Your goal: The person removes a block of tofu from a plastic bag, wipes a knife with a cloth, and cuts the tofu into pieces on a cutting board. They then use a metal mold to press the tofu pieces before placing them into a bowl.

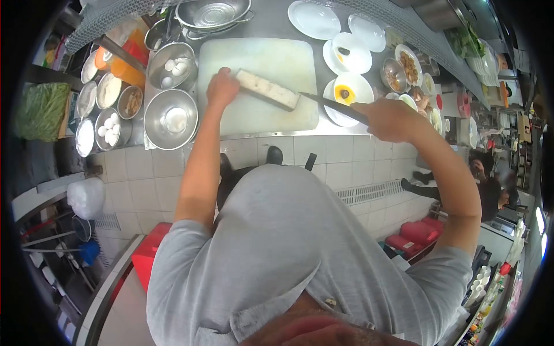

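A long white speckled block (267,89) lies slantwise on the pale cutting board (254,52). My left hand (223,88) is closed at the block's left end, fingertips right at its edge. In my right hand (389,120) is the handle of a kitchen knife (336,106). Its blade points left, with the tip close to the block's right end. The knife passes over the edge of a white plate (362,86) that has a yellow and dark filling in its middle.
Left of the board stand a steel bowl with eggs (151,72) and another steel bowl (151,124). More white plates (311,20) are on the right. A colander (231,23) sits behind the board. Another person (490,193) is at the far right.
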`<action>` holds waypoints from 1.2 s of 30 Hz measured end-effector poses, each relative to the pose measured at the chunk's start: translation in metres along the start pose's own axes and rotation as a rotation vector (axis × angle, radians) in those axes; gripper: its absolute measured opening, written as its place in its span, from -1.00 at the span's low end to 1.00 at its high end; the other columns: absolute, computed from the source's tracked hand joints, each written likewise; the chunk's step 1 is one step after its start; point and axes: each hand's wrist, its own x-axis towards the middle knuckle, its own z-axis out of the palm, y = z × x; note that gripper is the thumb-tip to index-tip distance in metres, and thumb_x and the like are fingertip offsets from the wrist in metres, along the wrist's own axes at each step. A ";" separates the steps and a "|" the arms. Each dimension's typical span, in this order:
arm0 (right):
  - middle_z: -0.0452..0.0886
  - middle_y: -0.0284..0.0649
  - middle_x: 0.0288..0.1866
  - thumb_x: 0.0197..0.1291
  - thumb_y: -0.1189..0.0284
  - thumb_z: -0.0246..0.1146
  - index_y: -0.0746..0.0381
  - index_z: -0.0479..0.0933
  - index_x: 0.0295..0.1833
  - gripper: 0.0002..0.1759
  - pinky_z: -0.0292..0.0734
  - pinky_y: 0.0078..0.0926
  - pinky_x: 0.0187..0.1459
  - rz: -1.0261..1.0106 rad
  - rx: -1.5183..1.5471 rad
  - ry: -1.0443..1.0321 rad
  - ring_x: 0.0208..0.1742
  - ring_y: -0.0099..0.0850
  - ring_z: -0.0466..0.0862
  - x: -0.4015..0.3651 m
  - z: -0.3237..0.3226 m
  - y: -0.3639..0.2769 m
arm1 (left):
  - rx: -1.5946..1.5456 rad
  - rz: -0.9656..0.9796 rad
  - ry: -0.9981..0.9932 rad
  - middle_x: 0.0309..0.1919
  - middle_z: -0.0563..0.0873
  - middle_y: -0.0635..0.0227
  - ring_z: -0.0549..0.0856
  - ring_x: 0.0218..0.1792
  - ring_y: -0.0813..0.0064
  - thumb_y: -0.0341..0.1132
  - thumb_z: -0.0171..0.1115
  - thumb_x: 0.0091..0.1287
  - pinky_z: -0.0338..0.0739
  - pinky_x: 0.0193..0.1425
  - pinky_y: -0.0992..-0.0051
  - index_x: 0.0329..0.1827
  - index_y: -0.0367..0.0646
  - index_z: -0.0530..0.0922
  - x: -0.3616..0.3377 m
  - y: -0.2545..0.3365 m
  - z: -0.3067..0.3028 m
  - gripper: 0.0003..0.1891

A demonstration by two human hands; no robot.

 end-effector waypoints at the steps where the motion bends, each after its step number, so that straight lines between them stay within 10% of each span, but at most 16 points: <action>1: 0.76 0.02 -0.11 0.30 0.49 0.27 0.12 0.36 0.58 -0.29 0.63 -0.05 0.11 0.014 0.033 0.015 0.03 -0.07 0.78 -0.009 0.002 0.004 | -0.003 -0.125 -0.055 0.39 0.57 0.04 0.60 0.36 0.00 -0.30 0.27 0.28 0.45 0.37 -0.16 0.44 -0.03 0.50 -0.015 0.028 -0.029 -0.41; 5: 0.75 0.05 -0.14 0.33 0.45 0.29 0.02 0.20 0.68 -0.18 0.64 -0.08 0.08 0.052 0.264 0.082 0.01 -0.02 0.75 -0.010 0.032 0.012 | 0.435 0.639 0.195 0.26 0.62 0.19 0.67 0.23 0.12 -0.35 0.33 0.22 0.25 0.53 -0.16 0.34 0.01 0.60 -0.025 0.053 -0.016 -0.46; 8: 0.74 0.07 -0.16 0.34 0.43 0.30 -0.04 0.08 0.73 -0.10 0.65 -0.10 0.07 0.074 0.422 0.091 -0.05 -0.01 0.75 -0.015 0.036 -0.009 | 0.600 0.521 -0.319 0.07 0.69 0.23 0.69 0.17 0.14 -0.36 0.33 0.24 0.24 0.54 -0.17 0.18 -0.02 0.66 -0.020 0.067 -0.009 -0.60; 15: 0.75 0.08 -0.10 0.40 0.39 0.27 -0.12 0.06 0.74 -0.12 0.66 -0.06 0.03 0.069 0.397 0.181 -0.06 -0.01 0.76 -0.001 0.089 -0.019 | 0.409 0.352 -0.354 -0.01 0.69 0.12 0.75 0.00 0.13 0.08 0.59 0.13 0.65 0.07 0.18 0.11 -0.09 0.68 -0.061 0.069 -0.020 -0.41; 36: 0.75 0.10 -0.13 0.33 0.48 0.23 0.06 0.10 0.71 -0.14 0.67 -0.03 -0.05 0.088 0.263 0.143 -0.11 0.01 0.78 0.023 0.056 -0.051 | 0.413 0.349 -0.348 0.01 0.70 0.09 0.77 0.01 0.11 0.17 0.53 0.15 0.69 0.08 0.17 0.14 -0.15 0.69 -0.064 0.065 -0.020 -0.34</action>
